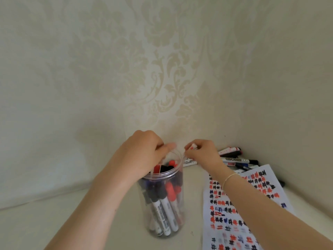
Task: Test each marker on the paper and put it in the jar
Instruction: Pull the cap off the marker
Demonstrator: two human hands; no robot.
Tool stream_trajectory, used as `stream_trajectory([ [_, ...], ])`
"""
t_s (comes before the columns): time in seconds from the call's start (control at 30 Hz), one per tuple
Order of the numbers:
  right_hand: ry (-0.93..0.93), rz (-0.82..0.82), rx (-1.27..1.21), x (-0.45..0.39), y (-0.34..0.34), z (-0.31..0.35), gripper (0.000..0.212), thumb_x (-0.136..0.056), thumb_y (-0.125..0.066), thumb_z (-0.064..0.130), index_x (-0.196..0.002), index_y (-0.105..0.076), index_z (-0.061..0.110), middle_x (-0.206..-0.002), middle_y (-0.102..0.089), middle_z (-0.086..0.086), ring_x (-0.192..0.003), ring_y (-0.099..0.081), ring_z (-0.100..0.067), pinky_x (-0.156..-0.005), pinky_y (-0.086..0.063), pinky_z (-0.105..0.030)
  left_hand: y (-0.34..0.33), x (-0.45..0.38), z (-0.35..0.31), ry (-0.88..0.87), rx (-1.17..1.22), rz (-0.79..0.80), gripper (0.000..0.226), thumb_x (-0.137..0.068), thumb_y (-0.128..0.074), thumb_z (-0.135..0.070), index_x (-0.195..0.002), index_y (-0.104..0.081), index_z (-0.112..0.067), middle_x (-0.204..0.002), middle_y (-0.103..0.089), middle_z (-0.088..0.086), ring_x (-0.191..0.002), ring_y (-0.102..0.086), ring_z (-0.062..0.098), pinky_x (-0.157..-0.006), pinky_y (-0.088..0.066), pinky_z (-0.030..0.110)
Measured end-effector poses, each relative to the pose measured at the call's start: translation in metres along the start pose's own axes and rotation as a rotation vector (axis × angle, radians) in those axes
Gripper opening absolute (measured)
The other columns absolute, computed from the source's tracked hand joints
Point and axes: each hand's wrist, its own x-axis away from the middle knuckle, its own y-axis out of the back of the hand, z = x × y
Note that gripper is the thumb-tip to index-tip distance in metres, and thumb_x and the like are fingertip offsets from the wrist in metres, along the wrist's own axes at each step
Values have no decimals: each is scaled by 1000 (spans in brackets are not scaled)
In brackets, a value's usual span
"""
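Observation:
A clear plastic jar [163, 222] stands on the table, holding several white markers with red, black and blue caps. My left hand [144, 152] is curled over the jar's rim on the left and grips it, with the thumb pointing right. My right hand [201, 150] hovers at the rim's right side and pinches a white marker [193, 146] with a bit of red on it. Most of that marker is hidden by the fingers. The test paper [234, 210], covered with rows of red, black and blue marks, lies to the right of the jar under my right forearm.
A pile of loose markers [236, 159] lies in the back right corner, behind the paper. Patterned walls close in at the back and on the right. The pale tabletop [72, 222] stretches to the left of the jar.

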Motion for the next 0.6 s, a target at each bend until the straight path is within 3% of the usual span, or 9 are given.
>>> stream_trajectory([
  [0.07, -24, -137, -237, 10, 14, 16, 11, -77, -64, -2, -74, -69, 8, -61, -54, -6, -54, -44, -14, -52, -37, -25, 0, 4, -6, -78, 35, -249, 43, -90, -46, -54, -79, -71, -20, -73, -70, -5, -67, -66, 15, -69, -54, 36],
  [0.13, -24, -274, -368, 24, 31, 32, 9, -84, -59, 4, -83, -67, 2, -65, -46, -9, -57, -36, -15, -53, -32, -27, 3, 9, -21, -218, -3, -372, 33, -92, -46, -49, -102, -69, -26, -100, -67, -11, -85, -66, 12, -78, -53, 33],
  [0.23, -15, -429, -501, 45, 52, 47, 10, -87, -52, 7, -80, -60, 4, -64, -40, -8, -54, -32, -15, -48, -30, -25, -5, 16, -47, -361, -100, -263, 45, -96, -43, -45, -137, -44, -26, -138, -43, -14, -104, -57, 6, -77, -39, 16],
  [0.3, -33, -489, -573, 60, 62, 51, 16, -87, -50, 7, -71, -50, 10, -59, -38, -3, -48, -31, -14, -42, -29, -22, -21, 23, -66, -429, -121, -182, 54, -98, -39, -45, -146, -29, -22, -146, -31, -11, -104, -55, 5, -72, -34, 13],
  [0.4, -55, -546, -611, 79, 75, 47, 21, -86, -49, 7, -67, -47, 14, -59, -42, -1, -46, -33, -12, -40, -30, -21, -56, 36, -86, -427, -67, -25, 50, -100, -34, -45, -142, -30, -17, -137, -40, -3, -92, -55, 6, -67, -40, 15],
  [0.5, -88, -546, -644, 99, 85, 37, 20, -86, -50, 6, -69, -47, 14, -59, -40, -2, -50, -34, -13, -38, -32, -20, -89, 45, -93, -301, 172, 161, 32, -100, -35, -41, -115, -49, -17, -94, -57, -2, -66, -53, 9, -61, -49, 27],
  [0.6, -172, -262, -730, 120, 94, 24, 23, -85, -60, 6, -66, -48, 12, -52, -41, 1, -44, -38, -10, -38, -36, -19, -112, 51, -91, -246, 455, 257, 29, -99, -39, -42, -104, -54, -18, -71, -56, -4, -50, -45, 7, -53, -42, 30],
])
